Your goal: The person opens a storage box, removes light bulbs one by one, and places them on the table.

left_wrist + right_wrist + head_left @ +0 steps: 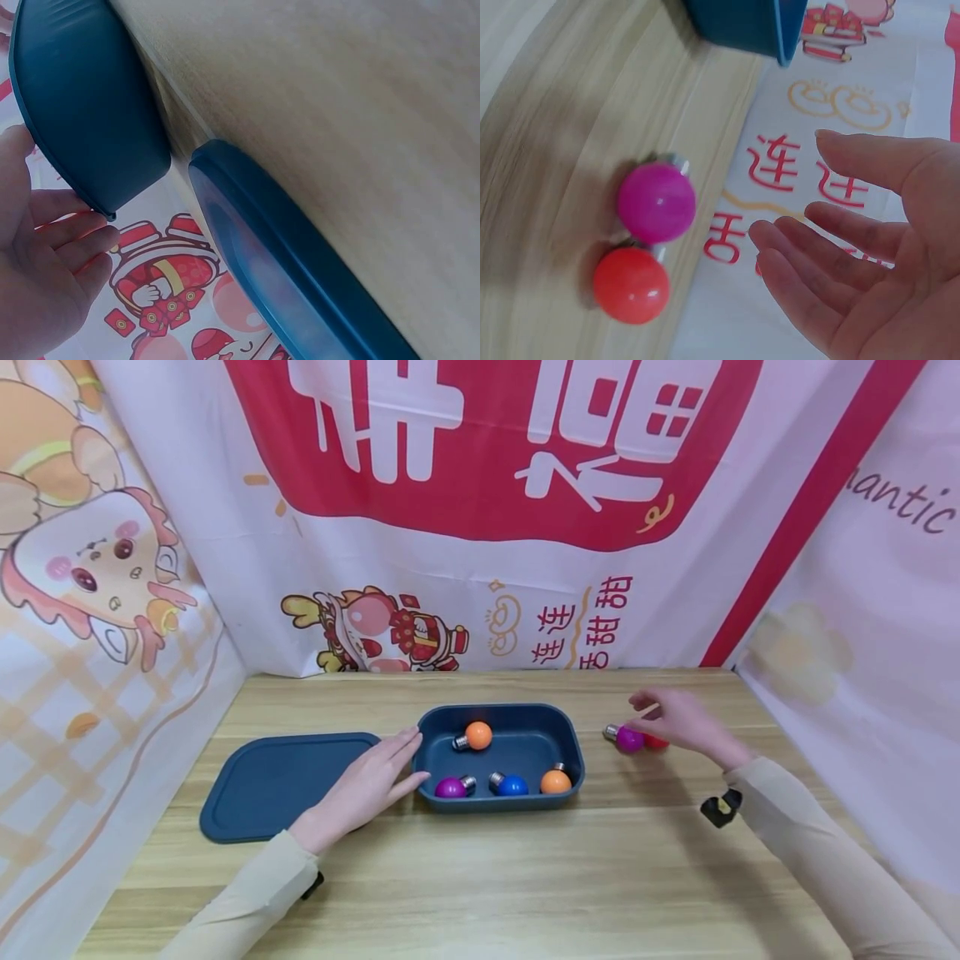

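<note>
A dark blue open box [498, 805] stands on the table with several small light bulbs in it: an orange bulb [478, 735] at the back, a purple bulb [451, 788], a blue bulb [513, 786] and another orange bulb [556, 782] along the front. My left hand [367, 785] touches the box's left rim with fingers nearly straight. To the right of the box, my right hand [686, 722] hovers over a magenta bulb [657, 202] and a red bulb [631, 286]. Its fingers are loosely bent, with nothing between them; both bulbs lie on the table, apart from the hand.
Left of the box lies a flat dark blue lid [277, 785], partly under my left forearm in the head view. A printed cloth [495, 527] hangs behind the wooden table [495, 885], and more cloth borders both sides.
</note>
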Tool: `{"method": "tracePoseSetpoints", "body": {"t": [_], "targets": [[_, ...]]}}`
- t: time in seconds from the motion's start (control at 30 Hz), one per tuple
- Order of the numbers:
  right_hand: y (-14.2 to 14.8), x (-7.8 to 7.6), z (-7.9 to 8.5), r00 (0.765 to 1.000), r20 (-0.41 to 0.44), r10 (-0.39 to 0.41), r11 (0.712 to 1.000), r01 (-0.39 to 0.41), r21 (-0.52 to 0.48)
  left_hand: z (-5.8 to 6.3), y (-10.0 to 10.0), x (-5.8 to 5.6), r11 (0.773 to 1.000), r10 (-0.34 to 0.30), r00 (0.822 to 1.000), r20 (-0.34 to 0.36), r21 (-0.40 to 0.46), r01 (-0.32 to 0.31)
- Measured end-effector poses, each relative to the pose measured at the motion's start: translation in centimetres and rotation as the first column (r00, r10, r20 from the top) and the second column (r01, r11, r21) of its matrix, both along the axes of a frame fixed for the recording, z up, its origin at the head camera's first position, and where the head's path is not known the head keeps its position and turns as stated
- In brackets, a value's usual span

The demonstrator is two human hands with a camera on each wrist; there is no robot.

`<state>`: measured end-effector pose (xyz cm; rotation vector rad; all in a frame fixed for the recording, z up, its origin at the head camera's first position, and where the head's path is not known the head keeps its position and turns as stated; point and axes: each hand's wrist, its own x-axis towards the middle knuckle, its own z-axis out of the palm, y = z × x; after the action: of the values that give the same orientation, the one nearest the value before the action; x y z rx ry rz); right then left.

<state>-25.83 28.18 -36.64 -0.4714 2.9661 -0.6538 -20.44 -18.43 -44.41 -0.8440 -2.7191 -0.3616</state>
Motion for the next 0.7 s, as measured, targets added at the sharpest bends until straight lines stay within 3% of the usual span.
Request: {"method": "tracePoseSetpoints", "body": {"t": [0.57, 0.7], "targets": [[-4.6, 1.3, 0.2, 0.993, 0.001, 0.118, 0.991, -0.117, -0.060, 0.1, 0.0, -0.1, 1.000, 0.006, 1.000, 0.009, -0.001, -0.006], [-5.7, 1.6, 0.1, 0.985, -0.036, 0.171, 0.982, -0.173, -0.069, 0.1, 0.0, 0.0, 1.000, 0.009, 1.000, 0.014, -0.003, -0.009]]}}
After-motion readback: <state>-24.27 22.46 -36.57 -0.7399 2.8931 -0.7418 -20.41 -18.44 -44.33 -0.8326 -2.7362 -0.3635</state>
